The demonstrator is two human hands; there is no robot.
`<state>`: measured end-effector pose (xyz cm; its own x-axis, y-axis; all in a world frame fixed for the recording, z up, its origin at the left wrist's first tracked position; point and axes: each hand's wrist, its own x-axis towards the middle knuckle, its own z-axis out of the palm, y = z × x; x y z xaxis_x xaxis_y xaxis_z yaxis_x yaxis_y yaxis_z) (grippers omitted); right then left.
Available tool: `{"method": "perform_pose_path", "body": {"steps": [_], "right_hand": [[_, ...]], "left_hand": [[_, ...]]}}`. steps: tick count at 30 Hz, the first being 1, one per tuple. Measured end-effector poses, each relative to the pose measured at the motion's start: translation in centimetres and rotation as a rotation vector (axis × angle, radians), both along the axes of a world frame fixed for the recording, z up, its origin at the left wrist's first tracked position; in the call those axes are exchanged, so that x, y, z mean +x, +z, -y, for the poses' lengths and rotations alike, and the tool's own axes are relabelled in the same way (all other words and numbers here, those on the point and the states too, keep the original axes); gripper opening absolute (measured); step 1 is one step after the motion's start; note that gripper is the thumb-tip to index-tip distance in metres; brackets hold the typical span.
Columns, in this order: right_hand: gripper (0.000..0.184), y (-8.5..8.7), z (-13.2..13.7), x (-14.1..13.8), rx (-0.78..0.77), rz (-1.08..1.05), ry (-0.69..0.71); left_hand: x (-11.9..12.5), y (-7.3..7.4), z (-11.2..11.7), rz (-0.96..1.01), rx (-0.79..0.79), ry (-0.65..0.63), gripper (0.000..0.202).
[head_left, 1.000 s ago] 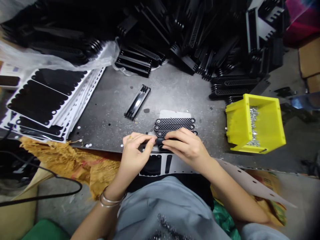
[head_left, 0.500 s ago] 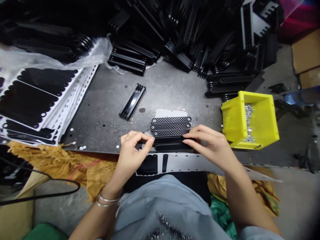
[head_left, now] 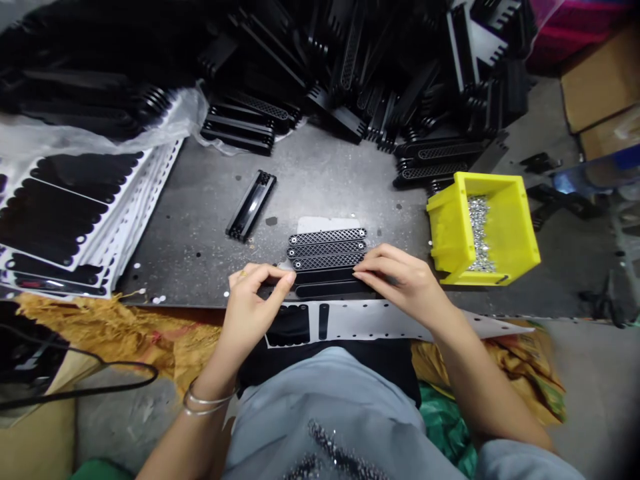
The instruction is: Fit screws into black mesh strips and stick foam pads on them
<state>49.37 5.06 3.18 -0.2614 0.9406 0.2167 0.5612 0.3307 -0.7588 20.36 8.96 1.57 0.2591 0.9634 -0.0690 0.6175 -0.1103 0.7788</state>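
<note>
Cardboard boxes [head_left: 603, 80] stand on a concrete floor [head_left: 595, 380] beyond a dark, hole-pitted metal bench [head_left: 200, 253], and a tan woven sack [head_left: 120, 327] hangs over its near edge on the left. A large heap of black parts [head_left: 350, 73] covers the far side of the bench, with some of them lying in smaller piles along its edge. On the left, a stack of white sheets [head_left: 65, 227] carrying black strips lies partly under clear plastic film [head_left: 165, 120]. On the right, a yellow bin [head_left: 447, 227] sits tilted, filled with silver screws [head_left: 477, 233]. A white strip [head_left: 370, 320] with black pieces still in it lies across the near edge, just above the person's grey top [head_left: 320, 413]. Five black bars [head_left: 327, 257] lie side by side near the middle of the near edge, three latticed and two plain-looking, on a small white scrap [head_left: 325, 225]. A single black part [head_left: 250, 205] lies apart from them, farther up the bench. The left hand [head_left: 253, 307] is curled narrow at the left end of the two lowest bars, its fingertips [head_left: 287, 279] bunched against the thumb. The right hand [head_left: 400, 283] reaches in from the other side, its fingers [head_left: 361, 273] lying nearly flat and touching the right end of those bars. Whether either hand grips anything cannot be told. Thin bracelets [head_left: 203, 403] circle the left wrist.
</note>
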Motion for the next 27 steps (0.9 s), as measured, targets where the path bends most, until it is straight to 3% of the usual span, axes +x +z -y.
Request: {"method": "perform_pose_path", "body": {"steps": [3,6,10,13,15,18,20,24,27], "right_hand": [[0.018,0.4,0.4,-0.2,0.070,0.138,-0.063],[0.026,1.2,1.5,-2.2,0.216,0.308,-0.178],[0.020,1.1,3.4,-7.2,0.287,0.257,0.022],[0.026,0.3,5.0,-9.2,0.346,0.196,0.032],[0.022,0.3,6.1,-8.9,0.335,0.118,0.067],[0.007,1.3,7.4,-7.2,0.118,-0.012,0.217],[0.009,2.0,7.6,-6.5,0.007,-0.041,0.198],[0.036,1.7,6.1,-7.2,0.089,-0.032,-0.030],[0.035,1.2,5.1,-8.0,0.170,0.003,-0.023]], "left_hand": [[-1.6,0.1,1.0,-0.113,0.033,-0.080,0.019],[-2.8,0.5,2.4,-0.171,0.121,-0.213,0.014],[-1.9,1.0,4.1,0.113,0.101,-0.210,0.011],[-0.6,0.9,4.9,0.319,-0.010,-0.157,0.015],[-0.1,0.5,5.1,0.360,-0.045,-0.104,0.017],[-0.2,0.0,5.0,0.340,-0.036,-0.004,0.016],[-0.2,0.2,4.7,0.328,-0.034,0.019,0.015],[0.5,1.4,4.2,0.350,-0.139,-0.044,0.015],[1.2,2.0,4.2,0.378,-0.249,-0.052,0.019]]}}
